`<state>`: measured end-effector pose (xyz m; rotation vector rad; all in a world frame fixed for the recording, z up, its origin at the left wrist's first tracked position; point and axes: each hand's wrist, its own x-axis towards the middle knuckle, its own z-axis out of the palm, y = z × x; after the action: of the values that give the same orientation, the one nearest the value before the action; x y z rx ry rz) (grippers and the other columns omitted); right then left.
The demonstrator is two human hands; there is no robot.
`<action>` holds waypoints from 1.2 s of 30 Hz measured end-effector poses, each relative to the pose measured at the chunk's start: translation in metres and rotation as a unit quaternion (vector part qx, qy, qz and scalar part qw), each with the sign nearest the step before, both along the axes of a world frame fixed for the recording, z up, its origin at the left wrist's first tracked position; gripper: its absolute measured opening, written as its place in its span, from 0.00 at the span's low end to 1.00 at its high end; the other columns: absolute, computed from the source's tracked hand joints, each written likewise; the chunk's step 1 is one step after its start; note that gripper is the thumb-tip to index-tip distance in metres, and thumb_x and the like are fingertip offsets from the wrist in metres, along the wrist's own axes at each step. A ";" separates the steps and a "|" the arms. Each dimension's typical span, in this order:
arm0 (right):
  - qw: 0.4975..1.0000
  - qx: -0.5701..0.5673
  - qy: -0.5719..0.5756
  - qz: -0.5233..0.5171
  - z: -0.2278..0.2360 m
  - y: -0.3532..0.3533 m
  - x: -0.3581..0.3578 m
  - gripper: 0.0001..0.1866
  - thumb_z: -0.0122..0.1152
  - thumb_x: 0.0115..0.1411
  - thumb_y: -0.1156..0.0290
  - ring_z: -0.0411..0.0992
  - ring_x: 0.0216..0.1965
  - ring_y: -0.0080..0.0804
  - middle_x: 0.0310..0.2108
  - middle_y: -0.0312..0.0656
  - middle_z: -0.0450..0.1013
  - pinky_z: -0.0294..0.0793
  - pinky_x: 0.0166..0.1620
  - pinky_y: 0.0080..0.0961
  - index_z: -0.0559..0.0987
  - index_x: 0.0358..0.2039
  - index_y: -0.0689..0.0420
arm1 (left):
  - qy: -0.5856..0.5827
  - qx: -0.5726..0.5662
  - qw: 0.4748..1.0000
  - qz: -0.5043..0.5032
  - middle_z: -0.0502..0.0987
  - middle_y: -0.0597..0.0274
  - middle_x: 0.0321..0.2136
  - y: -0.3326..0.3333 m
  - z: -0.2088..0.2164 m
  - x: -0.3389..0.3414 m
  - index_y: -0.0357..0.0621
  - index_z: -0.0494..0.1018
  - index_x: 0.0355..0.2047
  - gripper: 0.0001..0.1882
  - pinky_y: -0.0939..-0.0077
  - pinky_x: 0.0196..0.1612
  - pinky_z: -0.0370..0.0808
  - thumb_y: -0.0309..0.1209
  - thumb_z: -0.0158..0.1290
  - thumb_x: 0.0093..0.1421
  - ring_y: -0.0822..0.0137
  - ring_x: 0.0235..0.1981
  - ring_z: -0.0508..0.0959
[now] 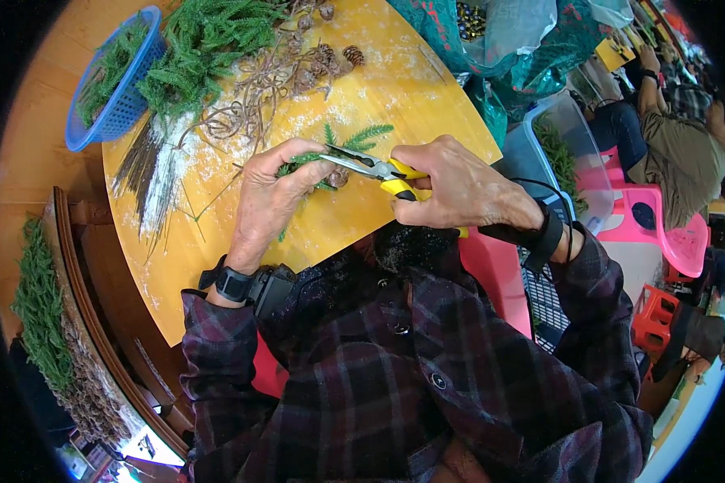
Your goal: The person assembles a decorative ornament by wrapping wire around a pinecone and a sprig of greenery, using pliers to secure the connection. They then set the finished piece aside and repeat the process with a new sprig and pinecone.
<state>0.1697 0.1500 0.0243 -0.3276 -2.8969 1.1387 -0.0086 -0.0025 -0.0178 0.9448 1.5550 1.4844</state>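
Observation:
Over the yellow table (pixel 395 72), my left hand (pixel 275 187) pinches a green artificial pine sprig (pixel 366 137) between thumb and fingers. A small brown pine cone (pixel 338 176) shows beside its stem, partly hidden by my fingers. My right hand (pixel 459 183) is closed around the yellow handles of a pair of long-nose pliers (pixel 370 167). The metal jaws point left and reach across the sprig, close to my left fingertips. Whether the jaws grip a stem is too small to tell.
A blue basket (pixel 129 84) of greenery stands at the far left, beside a heap of pine sprigs (pixel 205 40). Brown stems with pine cones (pixel 324 58) and dark wires (pixel 141 165) lie on the table. At right are a clear bin (pixel 592 153), pink chair (pixel 685 241) and other people.

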 end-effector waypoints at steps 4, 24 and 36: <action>1.000 -0.013 -0.003 0.008 -0.002 0.001 -0.001 0.13 0.58 0.43 0.67 0.64 0.16 0.44 0.13 0.48 0.64 0.63 0.23 0.32 0.69 0.24 0.63 | 0.014 -0.007 1.000 -0.016 0.76 0.71 0.22 -0.001 -0.005 -0.004 0.39 0.76 0.33 0.05 0.87 0.24 0.64 0.25 0.55 0.55 0.83 0.21 0.67; 0.999 -0.017 0.010 0.033 -0.014 0.002 0.001 0.13 0.58 0.44 0.67 0.61 0.16 0.42 0.14 0.48 0.62 0.60 0.23 0.34 0.67 0.23 0.63 | 0.083 -0.020 0.996 -0.034 0.76 0.71 0.22 0.001 -0.004 -0.004 0.38 0.76 0.32 0.05 0.86 0.26 0.66 0.25 0.55 0.55 0.82 0.22 0.69; 0.972 0.182 0.058 -0.139 -0.029 0.042 -0.007 0.15 0.60 0.44 0.62 0.69 0.21 0.47 0.16 0.49 0.67 0.66 0.26 0.37 0.70 0.22 0.61 | -0.229 0.031 0.972 -0.034 0.76 0.66 0.31 0.001 0.001 -0.009 0.39 0.73 0.40 0.11 0.79 0.40 0.71 0.27 0.55 0.56 0.76 0.34 0.74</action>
<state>0.1627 0.1923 -0.0045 -0.6048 -2.7634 0.5525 -0.0175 -0.0014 -0.0172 0.6224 1.1359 1.5754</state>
